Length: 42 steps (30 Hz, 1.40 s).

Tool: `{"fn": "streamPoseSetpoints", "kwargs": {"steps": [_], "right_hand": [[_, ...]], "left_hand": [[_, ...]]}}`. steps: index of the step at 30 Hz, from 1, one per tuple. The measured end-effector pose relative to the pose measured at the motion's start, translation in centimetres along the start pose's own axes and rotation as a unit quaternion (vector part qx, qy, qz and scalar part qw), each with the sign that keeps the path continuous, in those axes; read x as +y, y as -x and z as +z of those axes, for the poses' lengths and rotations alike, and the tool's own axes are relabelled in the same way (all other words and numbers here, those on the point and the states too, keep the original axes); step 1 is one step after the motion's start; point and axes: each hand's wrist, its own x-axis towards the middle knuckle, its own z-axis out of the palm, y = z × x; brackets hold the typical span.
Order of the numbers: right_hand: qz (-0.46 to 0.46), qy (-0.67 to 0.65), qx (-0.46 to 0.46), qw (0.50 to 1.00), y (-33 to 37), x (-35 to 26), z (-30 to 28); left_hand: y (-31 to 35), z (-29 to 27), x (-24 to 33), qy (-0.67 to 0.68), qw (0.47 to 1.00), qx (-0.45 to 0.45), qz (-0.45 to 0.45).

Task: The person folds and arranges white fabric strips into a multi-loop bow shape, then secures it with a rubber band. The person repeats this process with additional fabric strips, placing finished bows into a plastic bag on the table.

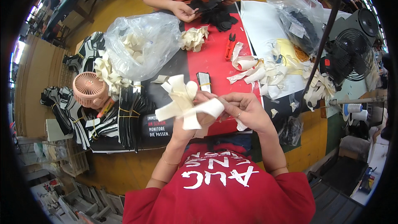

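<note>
A loose bunch of cream fabric pieces (180,101) fans out over the near middle of the table. My left hand (183,131) is closed around it from below, with most of its fingers hidden behind the cloth. At the bunch's right edge, my right hand (245,108) pinches the end of one cream piece between thumb and fingertips. A small banded stack of black and white pieces (204,81) lies just beyond my hands. Farther right rest cream curved strips (248,67) and a pair of red thread snips (230,47).
Opposite, a person's hands (185,11) hold black fabric pieces (215,12). Clear plastic bags (143,43) stand left and far right. A pink fan (89,89) sits among banded black-and-white bundles (129,118). A black fan (352,54) and dark cable (327,37) are right.
</note>
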Motion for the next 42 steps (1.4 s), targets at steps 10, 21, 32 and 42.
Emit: {"fn": "streamPoseSetpoints", "kwargs": {"steps": [10,21,32,42], "right_hand": [[0.029,0.053,0.009,0.998,1.2,1.0,0.1],[0.079,0.191,0.018,0.978,1.0,2.4,0.3],[-0.209,0.608,0.122,0.756,-7.4,2.9,5.0],[-0.125,0.73,0.158,0.653,-8.2,4.5,5.5]], "left_hand": [[-0.6,-1.7,-0.3,0.223,0.913,0.25,-0.233],[1.4,-4.3,0.0,0.171,0.9,0.338,-0.216],[1.8,-9.4,-0.2,0.139,0.889,0.409,-0.15],[1.9,-5.9,4.9,-0.093,0.849,0.503,0.132]]}}
